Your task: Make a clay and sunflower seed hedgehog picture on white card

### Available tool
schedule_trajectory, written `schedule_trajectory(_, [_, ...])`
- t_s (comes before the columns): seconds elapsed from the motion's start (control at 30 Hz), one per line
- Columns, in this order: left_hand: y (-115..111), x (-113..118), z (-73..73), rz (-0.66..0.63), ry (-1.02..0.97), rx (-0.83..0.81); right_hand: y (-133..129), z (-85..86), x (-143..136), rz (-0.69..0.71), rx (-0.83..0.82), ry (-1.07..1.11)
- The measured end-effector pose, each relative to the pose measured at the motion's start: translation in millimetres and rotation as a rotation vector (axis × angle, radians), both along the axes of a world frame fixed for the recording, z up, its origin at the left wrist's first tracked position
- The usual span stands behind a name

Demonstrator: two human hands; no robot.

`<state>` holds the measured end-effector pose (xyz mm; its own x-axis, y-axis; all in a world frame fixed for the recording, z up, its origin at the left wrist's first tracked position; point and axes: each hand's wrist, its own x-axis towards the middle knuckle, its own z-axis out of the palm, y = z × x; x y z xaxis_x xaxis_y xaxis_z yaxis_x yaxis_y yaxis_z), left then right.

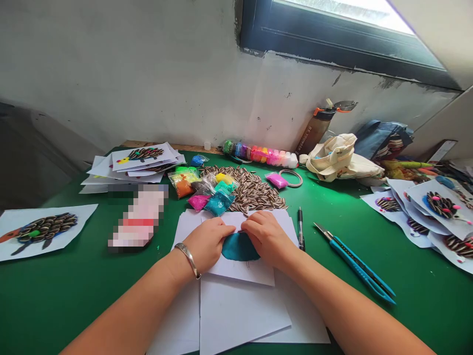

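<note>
A flat teal clay oval point(241, 247) lies on a white sheet point(254, 277), with faint drawn lines showing below it. My left hand point(207, 245), a silver bangle at its wrist, rests at the clay's left edge; its fingers are curled and its thumb points inward. At the upper right of the clay is my right hand point(271, 236), its thumb and fingers pinched together. A small dark thing shows at those fingertips, too hidden to name. Just beyond my hands spreads a pile of striped sunflower seeds point(254, 190).
More white paper point(240, 315) lies underneath. Bagged coloured clay point(219, 201) sits left of the seeds. A pen point(300, 229) and a blue utility knife point(356, 264), blade showing, lie at right. Seed pictures point(48, 231) flank both sides; a bottle point(316, 130) stands behind.
</note>
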<state>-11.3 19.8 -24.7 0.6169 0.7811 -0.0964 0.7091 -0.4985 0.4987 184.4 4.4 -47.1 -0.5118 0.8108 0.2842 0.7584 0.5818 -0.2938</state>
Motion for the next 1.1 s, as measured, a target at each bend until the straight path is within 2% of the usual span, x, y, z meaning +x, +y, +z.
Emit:
schedule_trajectory(0.67, [-0.4, -0.8, -1.9, 0.009, -0.027, 0.017, -0.2, 3.9, 4.4, 0.01, -0.013, -0.002])
schedule_trajectory(1.1, [-1.3, -1.5, -0.6, 0.007, -0.031, 0.041, -3.3, 6.2, 4.6, -0.035, -0.009, -0.014])
